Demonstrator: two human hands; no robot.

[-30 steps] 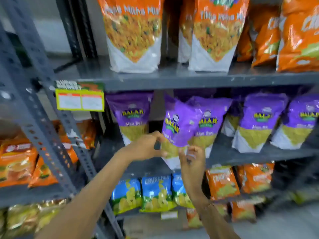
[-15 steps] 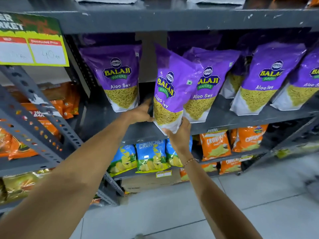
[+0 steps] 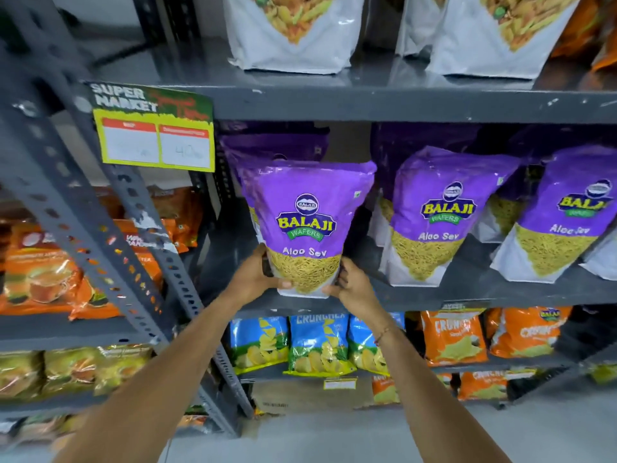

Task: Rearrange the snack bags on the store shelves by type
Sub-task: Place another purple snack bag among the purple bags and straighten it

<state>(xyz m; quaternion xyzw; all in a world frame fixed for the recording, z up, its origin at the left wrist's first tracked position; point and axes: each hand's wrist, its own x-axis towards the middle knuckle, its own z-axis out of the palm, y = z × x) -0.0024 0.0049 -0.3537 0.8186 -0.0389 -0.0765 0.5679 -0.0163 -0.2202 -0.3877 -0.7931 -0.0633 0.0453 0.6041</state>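
Observation:
A purple Aloo Sev bag point(image 3: 309, 225) stands upright at the left end of the middle shelf point(image 3: 467, 295), in front of another purple bag point(image 3: 277, 148). My left hand point(image 3: 257, 279) grips its lower left corner and my right hand point(image 3: 350, 282) grips its lower right corner. Two more purple Aloo Sev bags point(image 3: 437, 215) stand to its right on the same shelf, the far one point(image 3: 564, 218) leaning.
White and orange mix bags point(image 3: 293, 31) stand on the top shelf. Blue chip bags point(image 3: 317, 342) and orange bags point(image 3: 454, 339) fill the shelf below. A price tag point(image 3: 157, 135) hangs at the left. A second rack point(image 3: 83, 228) at left holds orange bags point(image 3: 43, 272).
The purple bag has moved left from beside its neighbour to the shelf's left end and turned to face forward. Both hands moved with it and now hold its lower corners.

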